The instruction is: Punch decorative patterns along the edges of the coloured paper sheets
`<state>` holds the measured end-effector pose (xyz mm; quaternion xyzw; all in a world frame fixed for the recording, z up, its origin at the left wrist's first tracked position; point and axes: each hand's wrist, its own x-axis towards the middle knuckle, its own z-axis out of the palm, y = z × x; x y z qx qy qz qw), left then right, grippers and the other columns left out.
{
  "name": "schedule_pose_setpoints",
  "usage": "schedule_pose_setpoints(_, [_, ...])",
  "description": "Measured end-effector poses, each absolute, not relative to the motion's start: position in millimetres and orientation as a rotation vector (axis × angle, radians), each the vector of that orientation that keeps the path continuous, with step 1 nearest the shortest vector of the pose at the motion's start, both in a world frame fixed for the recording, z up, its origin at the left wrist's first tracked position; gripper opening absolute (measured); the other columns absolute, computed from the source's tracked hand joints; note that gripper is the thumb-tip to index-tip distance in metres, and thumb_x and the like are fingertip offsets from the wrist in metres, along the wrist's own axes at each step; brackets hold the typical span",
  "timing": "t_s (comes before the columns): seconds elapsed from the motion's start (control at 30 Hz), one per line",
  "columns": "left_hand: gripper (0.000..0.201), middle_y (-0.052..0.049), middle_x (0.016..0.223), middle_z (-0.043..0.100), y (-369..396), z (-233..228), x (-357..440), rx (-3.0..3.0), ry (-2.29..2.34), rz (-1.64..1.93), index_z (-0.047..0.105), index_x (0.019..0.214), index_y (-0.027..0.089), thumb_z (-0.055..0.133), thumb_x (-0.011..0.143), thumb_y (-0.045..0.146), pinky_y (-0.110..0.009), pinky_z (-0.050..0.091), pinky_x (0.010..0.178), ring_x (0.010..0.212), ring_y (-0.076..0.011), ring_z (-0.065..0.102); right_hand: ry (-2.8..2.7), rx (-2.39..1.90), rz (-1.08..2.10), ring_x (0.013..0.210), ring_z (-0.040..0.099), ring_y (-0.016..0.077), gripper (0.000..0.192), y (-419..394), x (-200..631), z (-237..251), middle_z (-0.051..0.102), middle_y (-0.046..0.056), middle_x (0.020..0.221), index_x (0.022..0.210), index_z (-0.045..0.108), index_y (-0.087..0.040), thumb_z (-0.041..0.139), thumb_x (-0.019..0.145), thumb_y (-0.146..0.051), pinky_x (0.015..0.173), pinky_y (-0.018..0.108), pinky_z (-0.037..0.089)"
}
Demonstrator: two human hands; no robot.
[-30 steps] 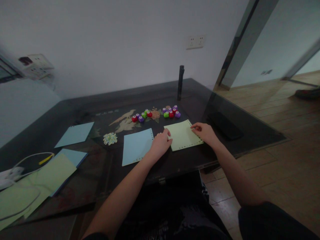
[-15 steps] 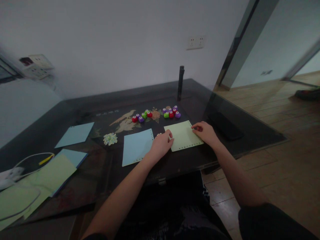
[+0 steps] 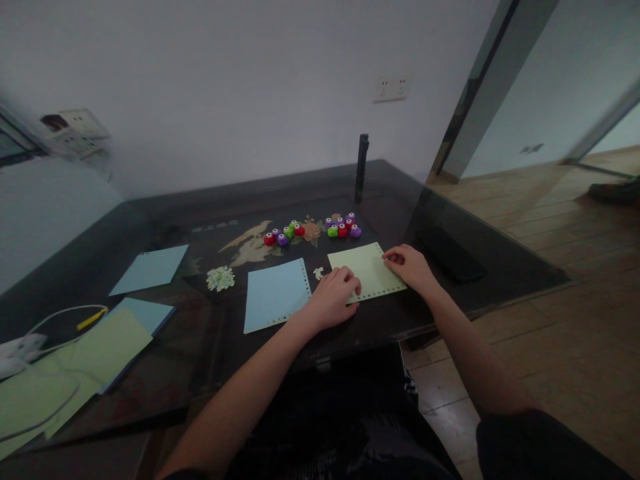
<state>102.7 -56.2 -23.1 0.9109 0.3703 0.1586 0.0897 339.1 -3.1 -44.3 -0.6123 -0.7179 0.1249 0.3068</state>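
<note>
Hands (image 3: 335,298) (image 3: 411,269), loosely curled, hide parts of the pale-green paper (image 3: 364,265); their grip is unclear.

Left forearm (image 3: 255,382) extends from near left toward centre; left hand (image 3: 336,295) palm down, fingers curled. Right forearm (image 3: 475,353) angles far and left from near right; right hand (image 3: 412,268) bent-fingered, thumb close to forefinger. Hands apart.

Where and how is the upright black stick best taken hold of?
Probably grip the black stick around its middle, coming from the front right with the right hand: it stands upright and slim, and the nearest coloured pieces lie in front, toward the left.
</note>
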Motion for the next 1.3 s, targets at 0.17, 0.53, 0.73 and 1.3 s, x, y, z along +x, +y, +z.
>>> schedule_pose_setpoints(0.17, [0.017, -0.007, 0.102, 0.050, -55.9, -22.4, 102.7, 2.703, 1.091, 0.467, 0.053, 0.091, 0.019, 0.059, 0.075, 0.022, -0.035, 0.043, 0.084, 0.096, -0.0211, 0.048, -1.889, -1.589, 0.342, 0.063, 0.050, 0.0144, 0.014, -2.4, 339.7, -46.4, 0.052, 0.002, 0.071, 0.081, 0.068, -0.017, 0.059, 0.071, -0.020, 0.063, 0.028, 0.040])
schedule_pose_setpoints(0.53, [0.021, -0.007, 0.103, 0.052, -57.3, -17.8, 103.0, 2.715, 1.064, 0.455, 0.054, 0.096, 0.019, 0.061, 0.078, 0.027, -0.036, 0.043, 0.086, 0.098, -0.0216, 0.050, -1.881, -1.573, 0.328, 0.061, 0.050, 0.0149, 0.014, 0.0, 340.4, -48.2, 0.053, 0.002, 0.069, 0.080, 0.068, -0.017, 0.059, 0.071, -0.021, 0.062, 0.029, 0.040])
schedule_pose_setpoints(0.73, [0.015, -0.006, 0.103, 0.055, -56.1, 7.4, 77.2, 2.645, 1.069, 0.612, 0.055, 0.097, 0.020, 0.054, 0.083, 0.026, -0.035, 0.043, 0.086, 0.098, -0.0203, 0.052, -1.869, -1.466, 0.297, 0.061, 0.051, 0.0151, 0.014, -1.3, 325.9, -29.7, 0.053, 0.002, 0.071, 0.082, 0.068, -0.017, 0.057, 0.073, -0.023, 0.062, 0.030, 0.041])
schedule_pose_setpoints(1.3, [0.039, -0.012, 0.117, 0.055, -25.7, -43.3, -73.2, 2.420, 1.801, 0.612, 0.052, 0.118, 0.015, 0.054, 0.081, 0.030, -0.042, 0.038, 0.097, 0.112, -0.0257, 0.049, -2.608, -1.169, 0.127, 0.106, 0.052, 0.0267, 0.036, 26.9, 148.7, -21.2, 0.061, 0.013, 0.115, 0.115, 0.061, -0.017, 0.061, 0.081, -0.030, 0.087, 0.040, 0.042])
